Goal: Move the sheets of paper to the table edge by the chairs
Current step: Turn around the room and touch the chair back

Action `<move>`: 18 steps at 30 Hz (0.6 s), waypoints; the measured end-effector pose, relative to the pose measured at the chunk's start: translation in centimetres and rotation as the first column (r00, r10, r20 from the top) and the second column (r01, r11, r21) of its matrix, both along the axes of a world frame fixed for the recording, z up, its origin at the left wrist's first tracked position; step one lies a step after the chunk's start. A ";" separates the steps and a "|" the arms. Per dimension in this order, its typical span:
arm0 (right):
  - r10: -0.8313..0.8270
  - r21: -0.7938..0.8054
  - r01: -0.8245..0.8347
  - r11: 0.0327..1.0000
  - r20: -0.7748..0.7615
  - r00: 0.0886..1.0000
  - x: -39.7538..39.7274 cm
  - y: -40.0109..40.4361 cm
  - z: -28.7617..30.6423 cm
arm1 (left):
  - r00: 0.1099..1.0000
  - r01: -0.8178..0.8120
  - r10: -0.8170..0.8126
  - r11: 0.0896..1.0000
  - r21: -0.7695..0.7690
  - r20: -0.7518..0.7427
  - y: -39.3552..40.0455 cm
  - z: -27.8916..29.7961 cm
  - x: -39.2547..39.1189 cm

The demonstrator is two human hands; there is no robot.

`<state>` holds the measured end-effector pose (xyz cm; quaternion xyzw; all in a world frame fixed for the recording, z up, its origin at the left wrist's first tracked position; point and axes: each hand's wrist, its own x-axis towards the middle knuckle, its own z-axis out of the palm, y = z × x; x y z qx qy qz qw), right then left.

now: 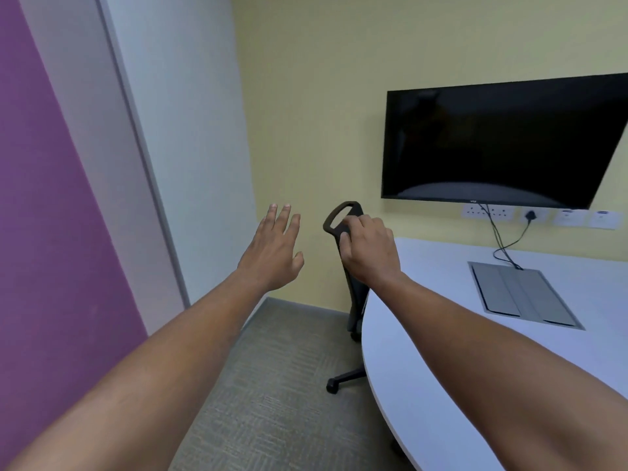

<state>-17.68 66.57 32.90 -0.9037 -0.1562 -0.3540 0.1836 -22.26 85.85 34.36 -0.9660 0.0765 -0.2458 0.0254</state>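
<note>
A black office chair (353, 290) stands pushed against the curved left edge of the white table (441, 351). My right hand (368, 249) is closed around the top of its backrest, just below the loop handle. To the left of the chair, my left hand (275, 253) hovers in the air with its fingers spread and nothing in it. No sheets of paper are in view.
A grey cable hatch (523, 294) is set into the table top, with black cables running up to wall sockets (489, 212). A dark screen (503, 144) hangs on the yellow wall. Grey carpet (272, 385) lies between the table and the white and purple wall at left.
</note>
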 end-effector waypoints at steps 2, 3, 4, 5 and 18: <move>-0.030 0.018 0.031 0.999 -0.016 0.999 1.3 0.8 -0.1 | 0.999 0.021 -0.021 1.000 0.004 -0.030 1.3 -0.5 2.2; -0.046 0.021 0.047 0.999 -0.025 0.999 1.9 1.1 -0.1 | 0.999 0.034 -0.034 0.999 0.000 -0.042 1.7 -0.7 3.3; -0.061 0.018 0.062 0.998 -0.034 0.998 2.5 1.3 -0.1 | 0.998 0.048 -0.048 0.999 -0.004 -0.051 2.1 -0.8 4.4; -0.077 0.009 0.077 0.997 -0.038 0.996 3.0 1.5 -0.1 | 0.997 0.061 -0.061 0.998 -0.005 -0.054 2.4 -0.9 5.5; -0.267 -0.048 0.263 0.964 -0.094 0.959 12.0 -3.2 -3.2 | 0.956 0.269 -0.272 0.962 -0.044 -0.112 -2.2 -4.3 18.9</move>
